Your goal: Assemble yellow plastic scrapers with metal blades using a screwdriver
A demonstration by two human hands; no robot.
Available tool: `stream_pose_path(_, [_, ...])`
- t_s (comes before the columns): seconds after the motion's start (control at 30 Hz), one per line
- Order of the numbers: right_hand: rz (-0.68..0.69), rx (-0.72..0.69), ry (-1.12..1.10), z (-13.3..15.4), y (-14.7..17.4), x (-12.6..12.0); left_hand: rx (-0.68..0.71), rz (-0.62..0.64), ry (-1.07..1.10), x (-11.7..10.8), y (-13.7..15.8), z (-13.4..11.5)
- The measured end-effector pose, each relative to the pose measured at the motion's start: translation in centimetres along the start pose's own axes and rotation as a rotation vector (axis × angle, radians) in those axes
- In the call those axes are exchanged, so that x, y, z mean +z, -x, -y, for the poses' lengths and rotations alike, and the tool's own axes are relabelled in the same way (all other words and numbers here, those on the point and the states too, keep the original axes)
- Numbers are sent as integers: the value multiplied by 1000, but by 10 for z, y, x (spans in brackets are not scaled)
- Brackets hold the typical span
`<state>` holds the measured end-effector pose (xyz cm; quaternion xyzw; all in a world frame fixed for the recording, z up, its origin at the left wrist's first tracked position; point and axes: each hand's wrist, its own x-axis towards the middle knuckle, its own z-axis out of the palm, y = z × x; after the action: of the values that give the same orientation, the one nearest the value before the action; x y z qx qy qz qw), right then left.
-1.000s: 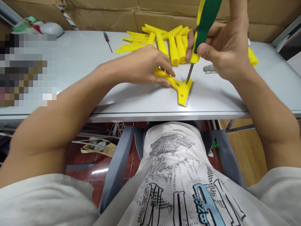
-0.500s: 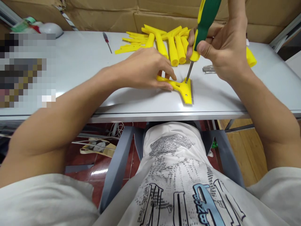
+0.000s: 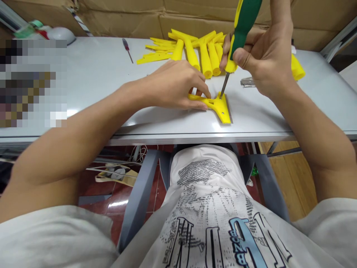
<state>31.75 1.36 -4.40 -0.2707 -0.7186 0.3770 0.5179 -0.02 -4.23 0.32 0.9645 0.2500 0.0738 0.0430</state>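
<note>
A yellow scraper (image 3: 222,108) with a thin metal blade along its right edge lies on the white table near the front. My left hand (image 3: 181,83) is closed on its handle, thumb in front and fingers behind. Above it, my right hand (image 3: 269,56) grips a green and yellow screwdriver (image 3: 243,29) that stands steeply tilted. The screwdriver's tip meets the upper part of the scraper's head, by the blade. A second hole shows lower on that head. Whether a screw sits under the tip cannot be made out.
Several yellow scraper parts (image 3: 206,61) are heaped behind my hands, against cardboard (image 3: 125,22). A small screwdriver (image 3: 127,49) lies at the back left. Thin metal blades (image 3: 247,82) and another yellow piece (image 3: 298,68) are by my right wrist. The table's front edge (image 3: 178,139) runs before me.
The scraper's head has turned slightly, its lower end shifting a little to the right. My left hand has moved slightly right and down with it. The screwdriver stays nearly in place.
</note>
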Motion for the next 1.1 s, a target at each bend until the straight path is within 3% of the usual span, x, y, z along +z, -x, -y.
stream_pose_path(0.1, [-122, -276, 110, -11, -4, 3, -14, 12, 2, -2, 1, -1])
stream_pose_path(0.2, [-116, -387, 103, -21, -10, 5, -9, 6, 19, -2, 1, -1])
stream_pose_path(0.3, [-89, -423, 63, -31, -15, 9, 3, 2, 41, 1, 1, 4])
stream_pose_path(0.47, [-21, -350, -61, -46, -29, 23, 44, -11, 67, 7, -1, 17])
stream_pose_path(0.6, [-131, -518, -76, -38, -31, 25, 46, -5, 63, 4, 0, 19])
stream_pose_path(0.7, [-234, -565, -22, -16, -22, 13, 51, 12, 78, 0, 0, 17])
stream_pose_path(0.8, [-242, -393, 81, 15, -7, -6, 5, 27, 101, -3, -1, 16])
stream_pose_path(0.9, [-99, 28, 183, 44, 12, -18, -99, 65, 136, -7, -1, 16])
stream_pose_path(0.97, [19, 232, 305, 54, 21, -20, -144, 39, 205, -8, -2, 18])
stream_pose_path(1.1, [186, 364, 593, 58, 28, -14, -149, -103, 368, -8, -6, 25])
